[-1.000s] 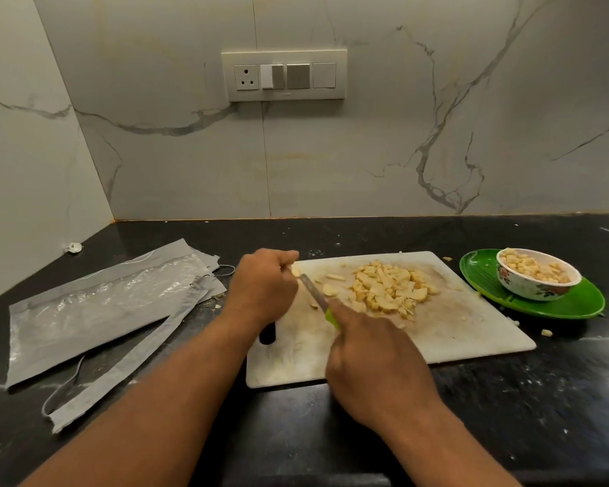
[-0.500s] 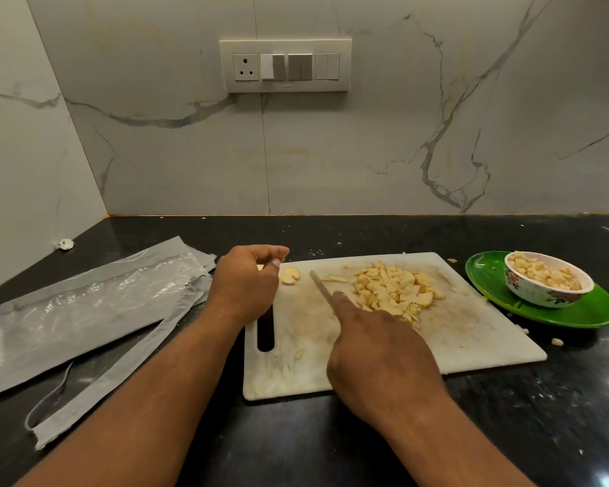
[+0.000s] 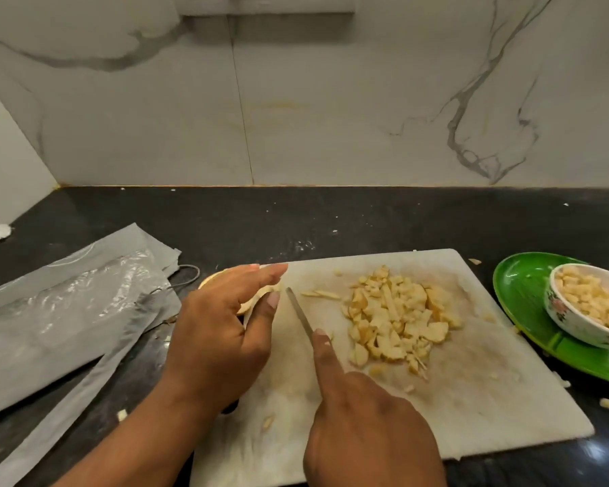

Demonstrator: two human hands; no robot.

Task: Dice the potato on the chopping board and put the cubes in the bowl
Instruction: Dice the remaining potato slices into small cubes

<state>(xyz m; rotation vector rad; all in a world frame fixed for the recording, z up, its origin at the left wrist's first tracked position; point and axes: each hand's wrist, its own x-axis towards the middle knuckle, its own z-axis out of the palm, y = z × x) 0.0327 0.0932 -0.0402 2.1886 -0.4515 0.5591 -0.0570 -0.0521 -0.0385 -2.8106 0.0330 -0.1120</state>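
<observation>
A white chopping board (image 3: 479, 409) lies on the black counter with a heap of diced potato (image 3: 398, 321) at its middle. My left hand (image 3: 222, 339) cups a pale potato piece (image 3: 211, 281) at the board's far left edge, mostly hidden behind the fingers. My right hand (image 3: 363, 427) grips a small knife (image 3: 300, 316), forefinger along the blade's back, the tip pointing toward the left hand. A flowered bowl (image 3: 577, 325) holding potato cubes sits on a green plate (image 3: 521, 293) at the right.
Grey and clear plastic packaging (image 3: 67, 311) is spread over the counter to the left of the board. Stray potato bits (image 3: 607, 404) lie by the plate and near the board's left side. A marble wall (image 3: 331, 117) backs the counter.
The view has dropped and closed in on the board. My left hand has loosened around the potato piece at the board's left edge; the knife stays beside it.
</observation>
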